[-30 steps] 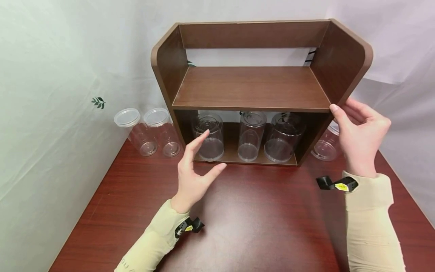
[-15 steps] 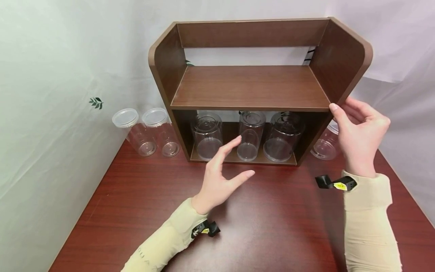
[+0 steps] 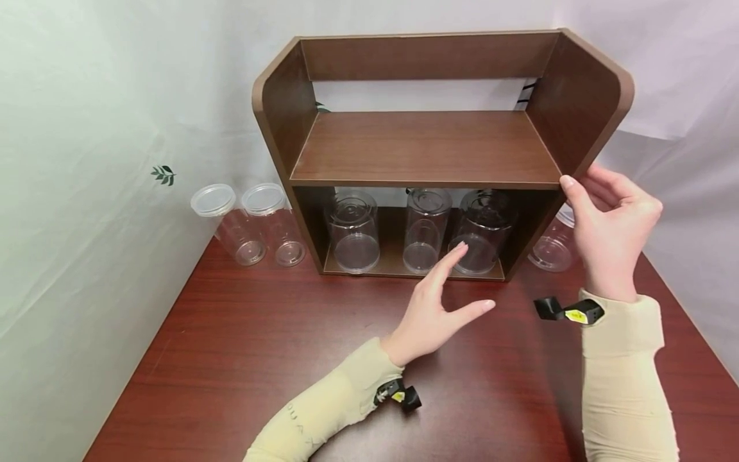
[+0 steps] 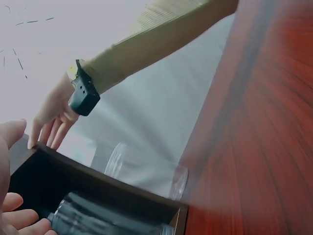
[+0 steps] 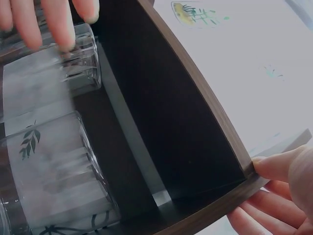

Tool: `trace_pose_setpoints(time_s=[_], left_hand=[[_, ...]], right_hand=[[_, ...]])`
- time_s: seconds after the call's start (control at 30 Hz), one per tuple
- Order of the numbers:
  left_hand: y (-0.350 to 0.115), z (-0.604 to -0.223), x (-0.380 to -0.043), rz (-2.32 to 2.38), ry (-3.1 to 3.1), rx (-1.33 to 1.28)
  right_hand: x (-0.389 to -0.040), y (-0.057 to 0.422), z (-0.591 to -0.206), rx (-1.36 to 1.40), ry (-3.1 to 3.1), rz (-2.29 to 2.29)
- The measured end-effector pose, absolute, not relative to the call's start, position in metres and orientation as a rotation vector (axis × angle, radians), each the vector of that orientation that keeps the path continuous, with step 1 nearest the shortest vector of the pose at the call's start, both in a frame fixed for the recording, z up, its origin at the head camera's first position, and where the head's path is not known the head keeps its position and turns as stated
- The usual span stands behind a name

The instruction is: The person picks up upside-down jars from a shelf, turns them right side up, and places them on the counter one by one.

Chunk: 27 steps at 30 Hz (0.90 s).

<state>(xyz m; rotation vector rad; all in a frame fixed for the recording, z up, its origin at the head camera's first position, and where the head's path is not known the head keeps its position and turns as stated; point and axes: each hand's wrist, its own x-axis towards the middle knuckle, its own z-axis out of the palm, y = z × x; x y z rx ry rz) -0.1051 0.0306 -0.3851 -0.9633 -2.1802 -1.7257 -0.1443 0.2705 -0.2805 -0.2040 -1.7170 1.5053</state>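
Observation:
A brown two-tier shelf (image 3: 427,147) stands on the table. My right hand (image 3: 618,224) grips its right side panel at the middle board, thumb on the front edge and fingers behind; the right wrist view shows this hold (image 5: 281,191). Three clear plastic jars stand in the lower tier: a left jar (image 3: 353,237), a narrower middle jar (image 3: 426,221) and a wide right jar (image 3: 485,221), with their bases seemingly up. My left hand (image 3: 424,317) hangs in front of the right jar, thumb and fingers spread, holding nothing. It hides part of that jar's lower front.
Two lidded clear jars, an outer one (image 3: 225,221) and an inner one (image 3: 274,224), stand left of the shelf. Another lidded jar (image 3: 553,247) stands to its right, partly behind my right hand. White cloth (image 3: 115,128) hangs around the reddish-brown table (image 3: 231,359).
My left hand has moved rightward, from in front of the left jar past the middle jar to the right jar. The right hand has kept its grip on the shelf.

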Motion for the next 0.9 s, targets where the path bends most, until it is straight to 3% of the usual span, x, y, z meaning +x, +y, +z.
trace_pose_setpoints(time_s=[0.57, 0.9], left_hand=[[0.079, -0.374, -0.147, -1.765, -2.365, -0.735], [0.088, -0.372, -0.15, -1.732, -2.365, -0.676]], right_hand=[[-0.145, 0.272, -0.282, -0.209, -1.792, 1.379], [-0.145, 0.272, -0.283, -0.196, -1.791, 1.368]])
